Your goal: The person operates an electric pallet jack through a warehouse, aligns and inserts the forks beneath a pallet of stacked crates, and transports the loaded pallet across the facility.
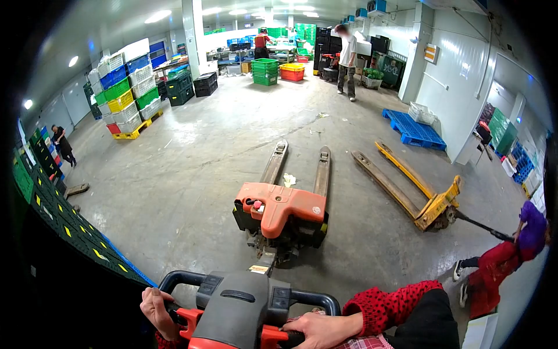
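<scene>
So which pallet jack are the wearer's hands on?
The orange pallet jack: left hand and right hand are on its handle. The yellow jack stands to its right.

Bright, cool light from ceiling lamps puts a pale sheen on the floor, while fisheye distortion bends the right-hand wall toward black, rounded edges and the lower left lies dark.

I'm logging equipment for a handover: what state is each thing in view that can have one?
Left hand: curled around the control handle
Right hand: closed over the control handle's right side
Control handle: held with both hands
Red pallet jack: forks unloaded
Yellow pallet jack: forks unloaded, handle apparently held by another person
Blue pallet: flat on floor, bearing at least one white crate
Green crates: stacked
Ceiling light: lit
</scene>
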A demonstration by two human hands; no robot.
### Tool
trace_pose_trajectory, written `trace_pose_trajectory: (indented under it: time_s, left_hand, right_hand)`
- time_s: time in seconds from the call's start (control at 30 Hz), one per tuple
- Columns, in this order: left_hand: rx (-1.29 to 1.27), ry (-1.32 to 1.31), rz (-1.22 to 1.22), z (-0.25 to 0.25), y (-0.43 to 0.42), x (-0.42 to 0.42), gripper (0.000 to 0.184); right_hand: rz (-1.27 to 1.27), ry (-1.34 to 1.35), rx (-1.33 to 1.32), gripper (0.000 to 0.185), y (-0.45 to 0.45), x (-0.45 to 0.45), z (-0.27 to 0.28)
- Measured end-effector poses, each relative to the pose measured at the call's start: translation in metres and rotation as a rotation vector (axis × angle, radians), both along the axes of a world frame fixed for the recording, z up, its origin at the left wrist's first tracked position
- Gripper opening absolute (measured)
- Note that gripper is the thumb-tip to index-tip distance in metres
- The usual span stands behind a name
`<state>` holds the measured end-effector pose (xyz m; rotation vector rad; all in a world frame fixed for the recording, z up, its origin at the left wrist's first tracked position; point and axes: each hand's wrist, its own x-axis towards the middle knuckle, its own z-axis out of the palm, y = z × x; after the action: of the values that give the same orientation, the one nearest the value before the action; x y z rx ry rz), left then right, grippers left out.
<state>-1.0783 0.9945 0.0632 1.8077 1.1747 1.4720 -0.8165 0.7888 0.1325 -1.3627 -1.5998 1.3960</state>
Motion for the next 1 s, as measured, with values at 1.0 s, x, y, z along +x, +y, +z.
trace_pose_trajectory:
  time_s: [1.0]
  left_hand:
    - [0.065,0.05,-0.162,-0.004,0.007,-0.013,0.045]
  right_hand:
    - [-0.006,-0.005,-0.039,0.048,0.001,-0.001,0.009]
